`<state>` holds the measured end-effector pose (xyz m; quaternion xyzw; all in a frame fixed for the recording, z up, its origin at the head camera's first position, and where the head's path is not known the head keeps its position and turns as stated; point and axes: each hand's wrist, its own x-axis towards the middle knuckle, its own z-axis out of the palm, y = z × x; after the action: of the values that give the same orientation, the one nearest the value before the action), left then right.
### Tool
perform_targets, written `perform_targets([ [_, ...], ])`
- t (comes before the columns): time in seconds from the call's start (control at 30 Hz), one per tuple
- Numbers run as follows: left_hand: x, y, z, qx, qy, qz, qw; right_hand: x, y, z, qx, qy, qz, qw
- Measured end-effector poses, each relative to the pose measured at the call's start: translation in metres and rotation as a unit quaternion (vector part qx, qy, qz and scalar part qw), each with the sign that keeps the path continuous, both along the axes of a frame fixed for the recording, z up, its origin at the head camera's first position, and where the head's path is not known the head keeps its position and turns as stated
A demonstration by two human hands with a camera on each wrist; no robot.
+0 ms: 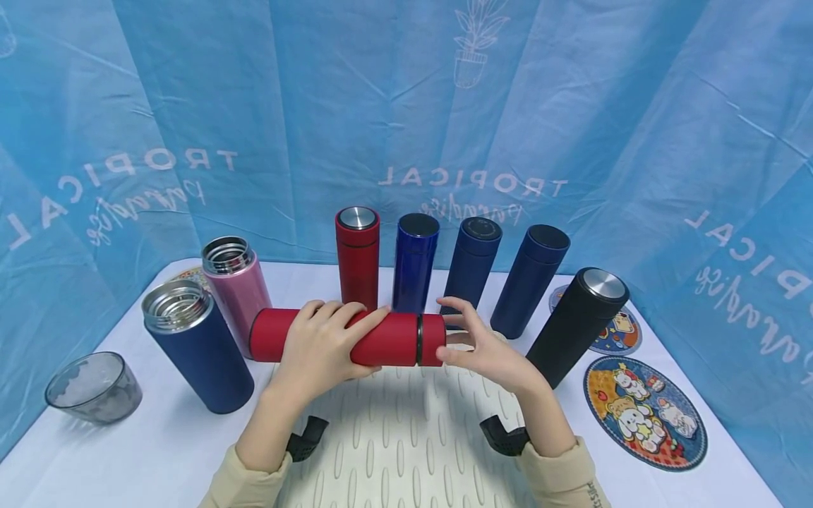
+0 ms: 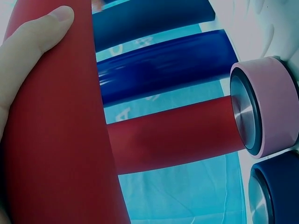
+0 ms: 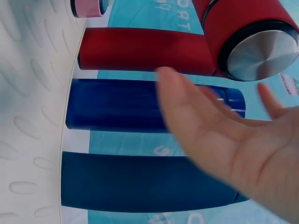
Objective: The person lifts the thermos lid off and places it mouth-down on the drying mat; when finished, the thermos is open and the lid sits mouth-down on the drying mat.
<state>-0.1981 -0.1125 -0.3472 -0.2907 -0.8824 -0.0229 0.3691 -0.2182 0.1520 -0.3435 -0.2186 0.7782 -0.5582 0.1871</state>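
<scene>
A red thermos bottle [image 1: 396,340] is held sideways above the cream textured mat [image 1: 396,451]. My left hand [image 1: 324,342] grips its middle, and its thumb [image 2: 42,32] lies along the red side in the left wrist view. At the bottle's right end is the red cap [image 1: 433,340], set off by a black ring. My right hand [image 1: 485,353] is beside that end with fingers spread and nothing in them. The right wrist view shows a gap between this hand and the cap's steel top [image 3: 264,55].
Behind stand a red bottle [image 1: 358,261], a shiny blue one [image 1: 416,264], two navy ones and a black one [image 1: 574,324]. Lidless pink [image 1: 244,289] and navy [image 1: 203,360] bottles and a glass bowl [image 1: 95,391] are left. A pink lid [image 2: 280,107] and navy lid [image 2: 282,189] lie near the mat. Coasters [image 1: 644,413] lie right.
</scene>
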Motion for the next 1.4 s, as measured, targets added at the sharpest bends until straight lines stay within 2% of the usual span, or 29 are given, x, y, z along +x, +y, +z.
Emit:
perform_targets([
  [0.23,0.0,-0.0003,0.0,-0.005,0.007,-0.003,1.0,-0.003,-0.0004,-0.0005,0.036,-0.013,-0.009,0.9992],
  [0.5,-0.0003,-0.0001,0.0005,-0.003,0.016,-0.006,0.9999,-0.0014,0.0025,-0.0004,-0.006,-0.009,0.014,0.9998],
  [0.63,0.0002,-0.0001,0.0012,-0.003,0.015,-0.004,0.9999,0.0009,0.0017,0.0009,-0.023,0.007,0.019,0.9995],
  [0.9,0.0022,-0.0004,0.0032,-0.003,0.0,0.004,1.0,0.0031,-0.0024,0.0018,-0.012,0.036,0.013,0.9992],
  [1.17,0.0018,-0.0013,0.0038,-0.006,0.008,0.003,0.9999,-0.0023,-0.0005,0.0008,0.01,-0.011,-0.025,0.9996],
  [1.4,0.002,-0.0012,0.0033,-0.008,0.007,0.0,0.9999,-0.0033,0.0013,-0.0009,0.007,-0.013,-0.018,0.9997],
])
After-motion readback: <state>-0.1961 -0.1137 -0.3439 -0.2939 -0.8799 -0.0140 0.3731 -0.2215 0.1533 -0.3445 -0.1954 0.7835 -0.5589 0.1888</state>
